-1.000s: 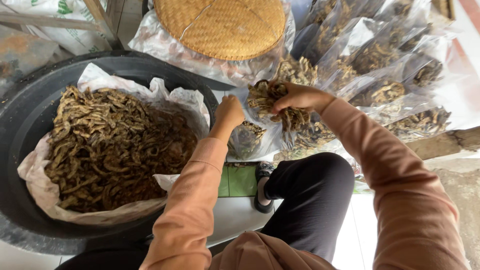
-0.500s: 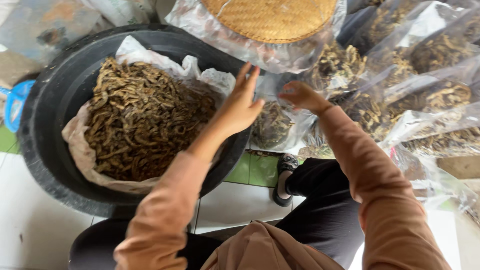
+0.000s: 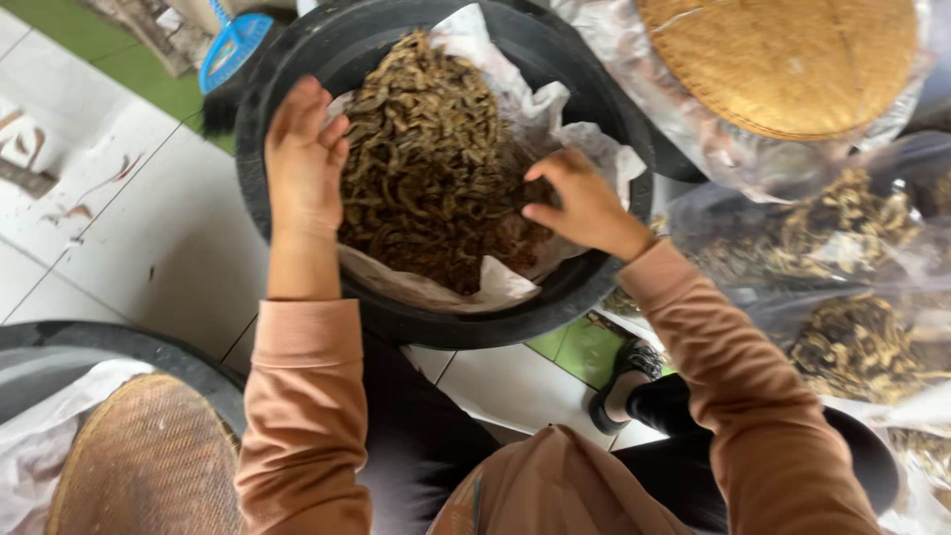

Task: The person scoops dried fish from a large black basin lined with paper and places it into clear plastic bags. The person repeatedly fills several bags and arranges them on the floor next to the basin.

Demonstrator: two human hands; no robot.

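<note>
Neither hand grips anything. The left hand [image 3: 302, 159] lies flat, fingers spread loosely, over the left rim of the black tub [image 3: 297, 59]. The right hand [image 3: 580, 203] is curled, fingertips bent down onto the heap of brown dried strips [image 3: 426, 159], nothing closed between them. The strips fill a white liner [image 3: 475, 282] inside the tub, which stands on the white tiled floor [image 3: 129, 228]. Clear bags of the same strips [image 3: 842, 287] lie at right. A woven tray [image 3: 783, 59] sits above them.

Black tub [image 3: 297, 59] on tiled floor [image 3: 129, 228]
</note>
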